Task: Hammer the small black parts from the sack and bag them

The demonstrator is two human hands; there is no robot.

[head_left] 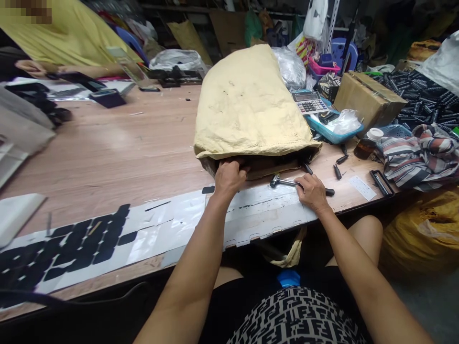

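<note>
A large tan sack lies on the table with its mouth towards me. My left hand is at the left of that mouth, its fingers curled and partly in the dark opening. What they hold, if anything, is hidden. My right hand is closed around the handle of a small hammer, which lies almost flat on a white sheet in front of the sack. The metal head points left, and the black grip end sticks out to the right. A dark piece shows at the right corner of the mouth.
At the left is a white sheet with black pads. To the right are a calculator, a blue basket, a cardboard box, a brown bottle, black grips and striped cloth. A person in yellow sits across.
</note>
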